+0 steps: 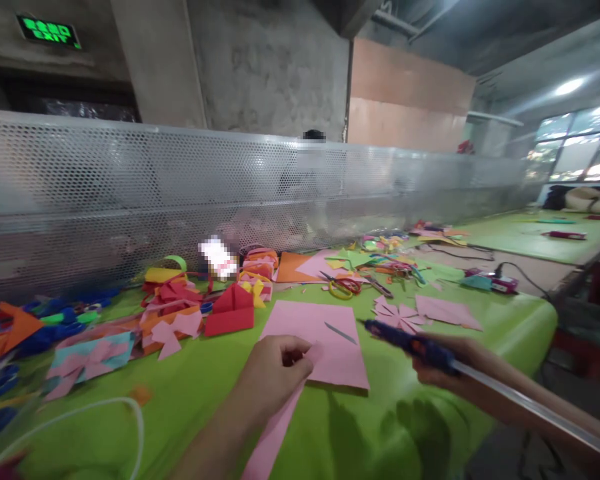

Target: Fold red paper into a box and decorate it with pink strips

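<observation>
My left hand [280, 367] pinches the end of a long pink paper strip [276, 433], which hangs down toward the near table edge. Below and beyond it lies a pink paper sheet [325, 320], with a thin grey sliver [340, 332] on it that I cannot identify. In my right hand [443, 357], closed round its body, is a dark blue hot glue gun [410, 341]. Its nozzle points left, just off the sheet's right edge, and a long clear glue stick [530, 397] runs out of its back. The gun and the strip are apart.
Yellow-handled scissors [344, 287] lie behind the sheet. Pink paper pieces [445, 311] are to the right, folded red paper [233, 310] and paper bows [87, 360] to the left. A perforated metal screen [230, 180] borders the green table [510, 320]; a person is behind it.
</observation>
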Available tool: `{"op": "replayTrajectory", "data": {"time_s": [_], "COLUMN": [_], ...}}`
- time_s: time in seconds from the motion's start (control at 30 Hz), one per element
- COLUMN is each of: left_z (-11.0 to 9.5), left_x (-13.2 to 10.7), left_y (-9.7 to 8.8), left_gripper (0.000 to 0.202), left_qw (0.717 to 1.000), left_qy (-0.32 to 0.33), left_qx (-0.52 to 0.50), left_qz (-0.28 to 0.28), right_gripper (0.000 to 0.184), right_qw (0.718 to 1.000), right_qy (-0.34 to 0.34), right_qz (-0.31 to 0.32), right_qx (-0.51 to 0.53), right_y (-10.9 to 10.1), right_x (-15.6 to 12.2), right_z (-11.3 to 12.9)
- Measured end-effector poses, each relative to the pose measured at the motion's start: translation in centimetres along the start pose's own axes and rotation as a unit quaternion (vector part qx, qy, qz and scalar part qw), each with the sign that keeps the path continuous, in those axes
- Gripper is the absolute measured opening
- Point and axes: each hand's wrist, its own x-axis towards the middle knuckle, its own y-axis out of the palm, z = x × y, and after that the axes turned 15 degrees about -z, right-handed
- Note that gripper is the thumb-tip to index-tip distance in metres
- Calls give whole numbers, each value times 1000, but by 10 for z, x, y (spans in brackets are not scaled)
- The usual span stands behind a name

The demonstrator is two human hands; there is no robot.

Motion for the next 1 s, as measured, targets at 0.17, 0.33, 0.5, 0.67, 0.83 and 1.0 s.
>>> {"op": "replayTrajectory", "data": {"time_s": [0.17, 0.33, 0.5, 0.67, 0.83, 1.0], "left_z": [3, 10, 13, 17, 30, 47], "left_x": [4, 7, 7, 12, 29, 41], "left_y": [-4, -4, 5, 3, -24, -54], "left_gripper": [34, 33, 19, 16, 24, 26], "left_qw": [987, 940, 882, 888, 924, 958], "left_qy": [-113, -211, -287, -253, -146, -36], "left_qx": [-106, -262, -355, -344, -256, -21], "left_qz": [-39, -62, -118, -172, -244, -282], "right_gripper": [15, 35, 28, 22, 12, 20], "right_qw": [959, 955, 988, 925, 916, 913], "right_qy": [-63, -72, -112, 17, 34, 95], "right_qz": [-41, -71, 16, 295, 256, 213], "right_qx": [-272, -278, -103, 239, 307, 334], "right_y": [-46, -57, 7, 89, 138, 152], "right_x": [62, 89, 90, 55, 63, 89], "right_z": [-63, -77, -12, 88, 136, 122]}}
